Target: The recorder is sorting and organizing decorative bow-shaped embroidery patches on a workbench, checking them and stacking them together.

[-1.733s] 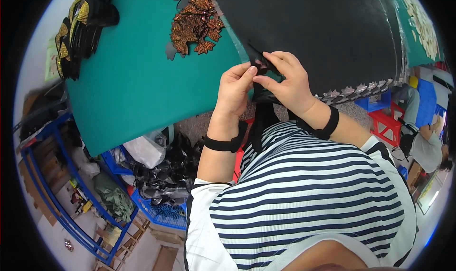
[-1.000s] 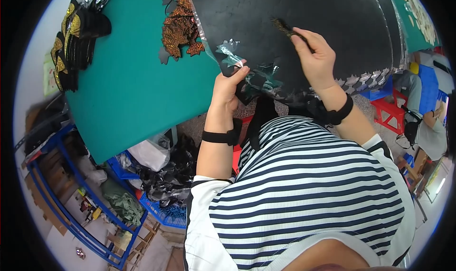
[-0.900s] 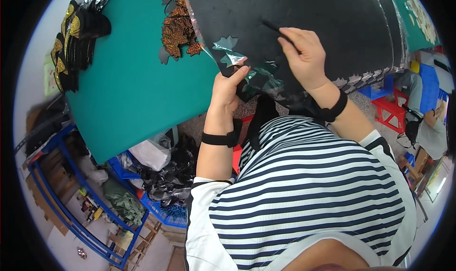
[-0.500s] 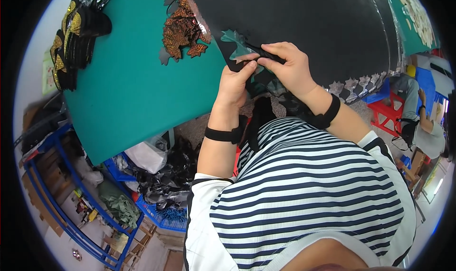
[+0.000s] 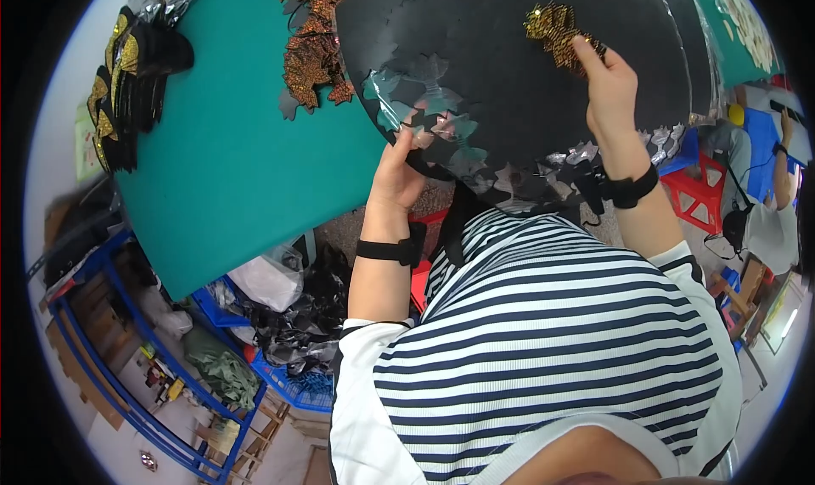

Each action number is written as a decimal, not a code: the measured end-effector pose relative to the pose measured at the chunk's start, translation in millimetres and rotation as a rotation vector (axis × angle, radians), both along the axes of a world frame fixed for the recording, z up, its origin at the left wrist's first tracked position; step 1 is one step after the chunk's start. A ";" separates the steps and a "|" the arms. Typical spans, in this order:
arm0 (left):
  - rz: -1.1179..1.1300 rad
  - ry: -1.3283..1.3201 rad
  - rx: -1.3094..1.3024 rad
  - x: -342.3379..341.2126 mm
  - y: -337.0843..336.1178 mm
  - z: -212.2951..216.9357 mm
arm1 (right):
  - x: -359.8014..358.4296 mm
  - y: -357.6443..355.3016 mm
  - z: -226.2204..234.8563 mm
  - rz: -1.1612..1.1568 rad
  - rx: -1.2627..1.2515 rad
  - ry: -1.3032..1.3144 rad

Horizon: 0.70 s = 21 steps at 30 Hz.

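My right hand (image 5: 613, 90) is raised over a large black sheet (image 5: 509, 77) and pinches a gold glittery cutout (image 5: 559, 35) with jagged, bow-like ends. Whether this is one piece or several together, I cannot tell. At the sheet's near left edge, my left hand (image 5: 397, 175) grips the border between thumb and fingers. Bow-shaped openings run along that border, and shiny clear film (image 5: 386, 103) shows across some of them. Left of the sheet lies a pile of orange-brown glittery cutouts (image 5: 312, 64), a few with their grey backs up.
The green table (image 5: 229, 171) extends left under the sheet. Black-and-gold pieces (image 5: 127, 77) are stacked at its far left. Pale small pieces (image 5: 743, 18) lie far right. Below stand a blue rack (image 5: 127, 332) and black scraps (image 5: 297, 328). A person sits near a red stool (image 5: 692, 192).
My hands have come apart. The right has moved up and right with the gold cutout, now showing its glitter. My left has shifted slightly down and left; the near border's openings now show.
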<state>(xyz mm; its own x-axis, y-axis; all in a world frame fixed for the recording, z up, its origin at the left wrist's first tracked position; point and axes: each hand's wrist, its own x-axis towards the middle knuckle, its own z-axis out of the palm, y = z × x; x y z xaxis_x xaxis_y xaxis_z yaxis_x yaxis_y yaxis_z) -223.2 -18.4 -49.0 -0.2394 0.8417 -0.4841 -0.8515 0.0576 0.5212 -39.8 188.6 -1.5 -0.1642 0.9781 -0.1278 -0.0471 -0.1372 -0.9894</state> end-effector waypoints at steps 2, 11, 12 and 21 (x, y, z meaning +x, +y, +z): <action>-0.063 -0.008 0.151 0.3 -4.3 2.5 | 5.9 -12.2 -2.1 0.020 -0.014 -0.022; 0.174 -0.274 0.068 -11.5 -63.1 -24.3 | 30.3 -36.6 3.5 0.058 -0.042 -0.072; 0.199 -0.125 -0.004 -11.2 -58.2 -16.0 | 29.2 -38.7 4.9 0.071 -0.007 -0.098; 0.047 0.190 -0.244 -94.9 5.0 -2.9 | -41.7 -36.8 22.6 0.225 0.217 -0.172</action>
<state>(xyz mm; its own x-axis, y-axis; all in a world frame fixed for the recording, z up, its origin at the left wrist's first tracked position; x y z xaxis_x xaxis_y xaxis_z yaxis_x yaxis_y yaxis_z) -318.1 -13.4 -51.9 -0.3807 0.6919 -0.6135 -0.7448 0.1639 0.6469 -81.5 151.7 21.1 -0.3731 0.9271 0.0344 0.1297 0.0889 -0.9876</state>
